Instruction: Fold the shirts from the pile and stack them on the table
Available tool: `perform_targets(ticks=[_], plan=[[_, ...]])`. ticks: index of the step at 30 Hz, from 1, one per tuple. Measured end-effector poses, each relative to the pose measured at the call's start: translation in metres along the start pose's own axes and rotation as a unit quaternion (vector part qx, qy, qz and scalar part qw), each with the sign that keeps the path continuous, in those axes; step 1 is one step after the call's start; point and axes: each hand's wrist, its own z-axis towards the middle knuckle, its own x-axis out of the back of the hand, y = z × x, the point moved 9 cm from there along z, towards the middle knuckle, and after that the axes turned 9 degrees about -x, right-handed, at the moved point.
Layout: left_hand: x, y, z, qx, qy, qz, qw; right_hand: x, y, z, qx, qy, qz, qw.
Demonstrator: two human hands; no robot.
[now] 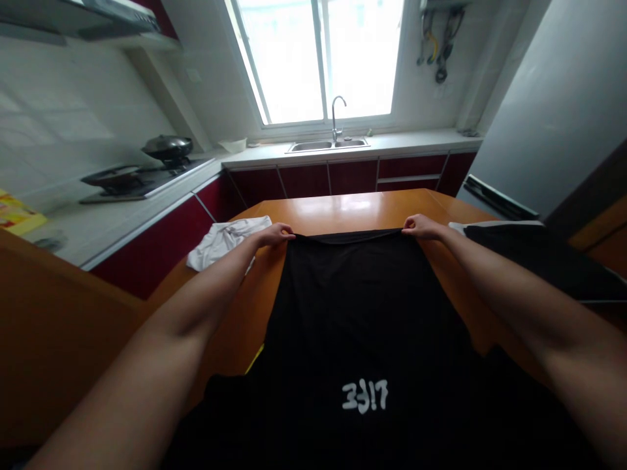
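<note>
A black shirt (357, 307) with upside-down white lettering is spread over the orange wooden table (343, 207), its hem at the far end. My left hand (278, 234) pinches the left corner of that hem. The right corner is pinched in my right hand (420, 227). Between the two hands the hem is stretched nearly straight. The near part of the shirt runs out of the bottom of the view.
A crumpled white cloth (223, 243) lies beside my left forearm. Dark folded fabric (543, 254) rests at the right. Beyond the table are a sink (328, 145), a stove (151, 179) with pans, and a grey fridge (553, 98).
</note>
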Motion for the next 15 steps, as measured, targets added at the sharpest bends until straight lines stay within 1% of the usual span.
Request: perform_targets(ticks=[3, 6, 8, 10, 13, 15], plan=[[0.004, -0.004, 0.002, 0.008, 0.002, -0.078, 0.997, 0.011, 0.007, 0.006, -0.013, 0.003, 0.006, 1.0], [0.011, 0.003, 0.0, -0.003, 0.016, -0.189, 0.982, 0.03, 0.005, 0.006, -0.032, 0.038, 0.039, 0.998], [0.018, 0.007, -0.001, -0.005, 0.035, -0.231, 0.972, 0.042, 0.005, 0.003, -0.065, 0.059, 0.095, 0.992], [0.023, 0.007, -0.002, 0.004, 0.063, -0.254, 0.965, 0.048, 0.006, 0.001, -0.1, 0.061, 0.165, 0.979], [0.028, 0.0, -0.001, 0.02, 0.114, -0.293, 0.949, 0.05, 0.005, 0.002, -0.122, 0.055, 0.255, 0.958], [0.027, -0.005, 0.002, 0.022, 0.131, -0.319, 0.938, 0.049, 0.006, 0.007, -0.124, 0.049, 0.308, 0.942]])
